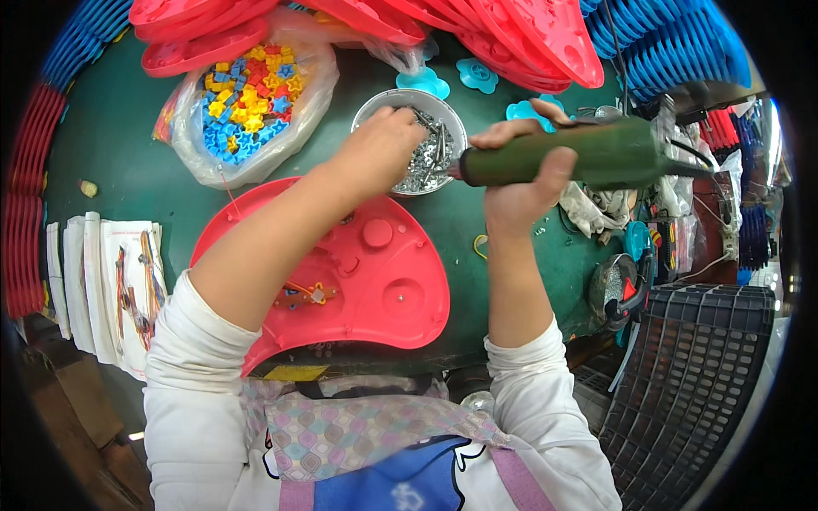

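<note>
My right hand is wrapped round a green electric screwdriver, held level with its tip pointing left over the rim of a white bowl. Loose metal screws fill that bowl. Over its left side, my left hand has its fingers bent together down at the screws; whatever they pinch is hidden. Below my left forearm lies a red plastic shell with round recesses. A small part with wires sits in it, partly covered by the arm.
A clear plastic bag of yellow, red and blue pieces stands at the far left. Red shells are piled along the back, with blue flower-shaped parts before them. Wire bundles lie at the left; a black crate stands lower right.
</note>
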The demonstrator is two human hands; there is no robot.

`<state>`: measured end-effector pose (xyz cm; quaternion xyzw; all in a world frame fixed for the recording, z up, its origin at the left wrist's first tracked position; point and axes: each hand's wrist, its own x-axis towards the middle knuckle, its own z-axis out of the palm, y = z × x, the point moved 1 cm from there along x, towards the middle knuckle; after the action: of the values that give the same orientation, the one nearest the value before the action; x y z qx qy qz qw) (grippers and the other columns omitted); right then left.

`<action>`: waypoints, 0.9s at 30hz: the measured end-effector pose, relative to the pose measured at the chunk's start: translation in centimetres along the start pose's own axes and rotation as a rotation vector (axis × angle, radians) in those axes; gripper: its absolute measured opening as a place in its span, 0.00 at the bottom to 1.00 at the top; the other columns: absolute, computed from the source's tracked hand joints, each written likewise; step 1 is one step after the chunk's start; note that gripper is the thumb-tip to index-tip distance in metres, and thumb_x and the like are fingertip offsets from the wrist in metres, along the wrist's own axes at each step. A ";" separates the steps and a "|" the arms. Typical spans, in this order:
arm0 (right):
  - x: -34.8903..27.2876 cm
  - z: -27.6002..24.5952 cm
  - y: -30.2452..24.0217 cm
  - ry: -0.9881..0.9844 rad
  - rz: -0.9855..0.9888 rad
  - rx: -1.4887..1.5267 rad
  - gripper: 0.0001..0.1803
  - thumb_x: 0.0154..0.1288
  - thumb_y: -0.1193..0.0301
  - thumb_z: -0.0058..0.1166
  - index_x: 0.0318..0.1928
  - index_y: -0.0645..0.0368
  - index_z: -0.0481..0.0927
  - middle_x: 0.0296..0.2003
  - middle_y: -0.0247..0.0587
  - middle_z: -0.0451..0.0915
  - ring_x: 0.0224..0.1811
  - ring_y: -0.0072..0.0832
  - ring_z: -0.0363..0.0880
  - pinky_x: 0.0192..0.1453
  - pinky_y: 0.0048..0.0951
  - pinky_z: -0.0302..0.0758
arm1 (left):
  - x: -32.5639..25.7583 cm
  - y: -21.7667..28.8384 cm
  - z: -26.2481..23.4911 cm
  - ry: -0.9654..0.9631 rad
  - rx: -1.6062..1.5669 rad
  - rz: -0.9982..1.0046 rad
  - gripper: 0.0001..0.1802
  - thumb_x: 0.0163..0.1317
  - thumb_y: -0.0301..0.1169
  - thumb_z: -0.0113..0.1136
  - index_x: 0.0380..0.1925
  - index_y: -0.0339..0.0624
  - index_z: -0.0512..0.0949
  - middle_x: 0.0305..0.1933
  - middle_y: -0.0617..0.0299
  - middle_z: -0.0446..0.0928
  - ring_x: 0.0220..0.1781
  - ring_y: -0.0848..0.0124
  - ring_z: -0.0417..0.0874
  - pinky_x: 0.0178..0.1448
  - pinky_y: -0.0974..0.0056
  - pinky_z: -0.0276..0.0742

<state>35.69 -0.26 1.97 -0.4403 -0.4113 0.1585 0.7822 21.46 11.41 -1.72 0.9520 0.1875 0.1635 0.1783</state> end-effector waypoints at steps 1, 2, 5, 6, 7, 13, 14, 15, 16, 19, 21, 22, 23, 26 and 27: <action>0.1 0.4 0.4 -0.049 -0.013 -0.054 0.47 0.71 0.31 0.48 0.61 0.68 0.63 0.27 0.46 0.79 0.30 0.35 0.81 0.42 0.38 0.83 | 0.2 0.0 -0.1 -0.105 0.034 0.000 0.15 0.60 0.19 0.60 0.46 0.37 0.85 0.48 0.51 0.80 0.53 0.51 0.81 0.59 0.51 0.78; 0.1 0.6 1.3 -0.055 -0.029 -0.085 0.48 0.70 0.31 0.48 0.61 0.68 0.62 0.27 0.47 0.79 0.30 0.35 0.81 0.43 0.39 0.83 | 0.2 0.1 -0.2 -0.156 -0.011 0.002 0.16 0.59 0.18 0.61 0.48 0.37 0.84 0.50 0.49 0.79 0.55 0.50 0.81 0.62 0.50 0.77; -0.1 0.4 2.9 -0.080 -0.041 -0.126 0.48 0.69 0.31 0.49 0.61 0.68 0.62 0.27 0.46 0.79 0.29 0.35 0.81 0.43 0.40 0.83 | 0.1 0.8 -1.4 -0.344 -0.225 -0.087 0.15 0.59 0.20 0.64 0.48 0.37 0.84 0.50 0.49 0.79 0.56 0.49 0.80 0.62 0.50 0.77; -0.1 0.3 3.0 -0.082 -0.029 -0.100 0.48 0.69 0.30 0.49 0.61 0.67 0.62 0.27 0.46 0.79 0.29 0.35 0.81 0.43 0.41 0.84 | -0.1 0.7 -1.2 -0.308 -0.229 -0.029 0.14 0.59 0.25 0.68 0.46 0.37 0.84 0.47 0.49 0.80 0.54 0.48 0.81 0.59 0.49 0.77; -0.1 0.4 3.1 -0.088 -0.019 -0.069 0.48 0.68 0.30 0.48 0.61 0.66 0.62 0.27 0.45 0.79 0.29 0.35 0.80 0.43 0.41 0.84 | -0.2 0.6 -1.3 -0.317 -0.235 -0.044 0.13 0.59 0.26 0.69 0.45 0.37 0.85 0.45 0.49 0.80 0.53 0.48 0.82 0.58 0.49 0.78; -0.4 1.6 -0.3 -0.039 0.001 0.078 0.51 0.66 0.24 0.44 0.61 0.62 0.63 0.27 0.44 0.77 0.28 0.36 0.79 0.40 0.43 0.83 | -0.9 0.3 -1.1 -0.201 -0.245 -0.019 0.11 0.59 0.30 0.71 0.39 0.37 0.85 0.38 0.51 0.81 0.46 0.48 0.82 0.53 0.50 0.79; -0.4 1.6 -0.7 -0.021 -0.010 0.062 0.52 0.66 0.23 0.41 0.62 0.62 0.65 0.27 0.44 0.77 0.28 0.35 0.79 0.38 0.43 0.83 | -1.4 0.4 -1.4 -0.137 -0.232 0.011 0.10 0.59 0.30 0.71 0.38 0.37 0.85 0.38 0.52 0.80 0.45 0.49 0.82 0.52 0.50 0.79; -0.5 1.6 -1.1 -0.032 -0.020 0.087 0.51 0.66 0.24 0.43 0.61 0.63 0.64 0.27 0.45 0.78 0.29 0.36 0.80 0.40 0.42 0.84 | -1.8 0.4 -1.6 -0.072 -0.219 0.040 0.10 0.59 0.30 0.71 0.37 0.38 0.85 0.37 0.52 0.80 0.45 0.50 0.82 0.52 0.51 0.78; -0.4 1.5 -1.5 -0.044 -0.033 0.113 0.51 0.66 0.25 0.46 0.61 0.64 0.63 0.28 0.46 0.79 0.29 0.36 0.81 0.41 0.42 0.85 | -2.2 0.4 -1.8 -0.035 -0.221 0.051 0.09 0.58 0.30 0.72 0.37 0.38 0.85 0.37 0.53 0.80 0.45 0.51 0.81 0.51 0.51 0.78; -0.7 2.2 -1.6 -0.049 -0.110 0.211 0.53 0.66 0.22 0.39 0.62 0.63 0.67 0.26 0.45 0.78 0.28 0.36 0.79 0.36 0.43 0.82 | -3.3 0.5 -2.6 0.082 -0.233 0.089 0.08 0.56 0.28 0.73 0.35 0.40 0.85 0.37 0.57 0.78 0.46 0.55 0.79 0.49 0.52 0.77; -0.8 2.6 -1.9 -0.077 -0.120 0.272 0.53 0.66 0.23 0.39 0.62 0.63 0.67 0.27 0.45 0.78 0.28 0.36 0.79 0.36 0.43 0.82 | -3.9 0.8 -3.4 0.169 -0.249 0.123 0.08 0.55 0.26 0.74 0.34 0.41 0.85 0.37 0.59 0.77 0.46 0.57 0.78 0.49 0.53 0.77; -0.9 2.8 -2.0 -0.089 -0.119 0.293 0.53 0.66 0.23 0.39 0.62 0.64 0.67 0.27 0.45 0.78 0.28 0.36 0.79 0.36 0.43 0.82 | -4.1 0.9 -3.9 0.173 -0.238 0.117 0.08 0.54 0.26 0.74 0.34 0.41 0.85 0.37 0.60 0.77 0.46 0.57 0.77 0.49 0.54 0.77; -0.9 3.1 -2.1 -0.095 -0.108 0.293 0.53 0.67 0.23 0.39 0.62 0.64 0.67 0.27 0.46 0.78 0.28 0.36 0.79 0.36 0.43 0.82 | -4.2 1.1 -4.4 0.176 -0.226 0.111 0.09 0.53 0.25 0.75 0.34 0.41 0.85 0.38 0.60 0.76 0.46 0.58 0.77 0.49 0.55 0.77; -1.1 3.6 -2.2 -0.125 -0.103 0.276 0.53 0.67 0.23 0.38 0.63 0.64 0.67 0.27 0.46 0.78 0.28 0.37 0.79 0.36 0.44 0.82 | -4.5 1.1 -5.0 0.188 -0.162 0.143 0.09 0.52 0.24 0.75 0.33 0.42 0.85 0.38 0.61 0.76 0.45 0.59 0.76 0.50 0.56 0.76; -1.1 3.7 -2.2 -0.138 -0.105 0.274 0.53 0.66 0.23 0.38 0.63 0.64 0.66 0.27 0.47 0.78 0.28 0.37 0.79 0.37 0.44 0.82 | -4.5 1.0 -5.1 0.193 -0.136 0.163 0.09 0.51 0.23 0.74 0.33 0.43 0.85 0.38 0.61 0.76 0.45 0.59 0.76 0.50 0.57 0.76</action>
<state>31.89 -0.11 4.21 -0.2955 -0.4612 0.2018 0.8119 15.89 10.11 2.10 0.9297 0.1143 0.2804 0.2098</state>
